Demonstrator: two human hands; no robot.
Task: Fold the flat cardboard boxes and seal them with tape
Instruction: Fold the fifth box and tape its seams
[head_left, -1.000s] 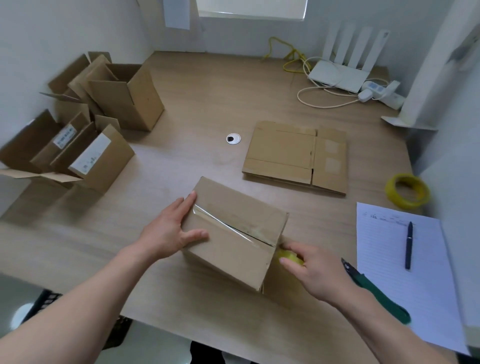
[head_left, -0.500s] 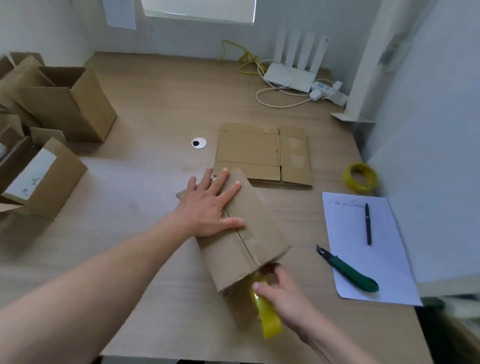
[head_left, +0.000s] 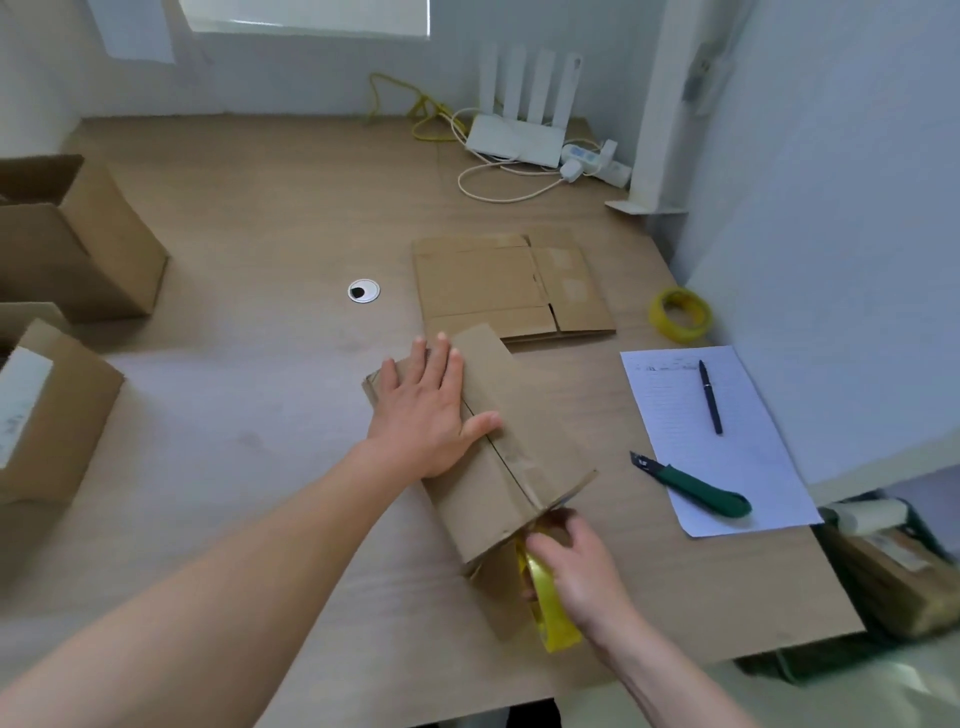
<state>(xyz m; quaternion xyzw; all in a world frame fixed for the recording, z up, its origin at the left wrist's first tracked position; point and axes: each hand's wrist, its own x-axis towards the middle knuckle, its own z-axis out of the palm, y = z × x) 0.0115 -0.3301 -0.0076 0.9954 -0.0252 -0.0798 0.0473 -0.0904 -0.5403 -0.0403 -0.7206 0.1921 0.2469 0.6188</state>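
Note:
A folded brown cardboard box (head_left: 524, 426) lies on the wooden table (head_left: 260, 364), its seam running from far left to near right. My left hand (head_left: 426, 410) presses flat on its top, fingers spread. At the box's near end my right hand (head_left: 576, 566) grips a yellow tape roll (head_left: 550, 608) held against the box's end face. A flat unfolded cardboard box (head_left: 498, 286) lies just beyond. A second yellow tape roll (head_left: 679, 314) sits at the right.
A green utility knife (head_left: 696, 491) and a black pen (head_left: 709, 396) rest on a sheet of paper (head_left: 748, 467) to the right. Several folded boxes (head_left: 67, 244) stand at the left. A white router (head_left: 517, 137) with cables is at the back. A cable grommet (head_left: 363, 290) sits mid-table.
The box was turned so its seam points toward me. My left hand shifted from the box's side onto its top. My right hand pulled the tape roll down past the near end.

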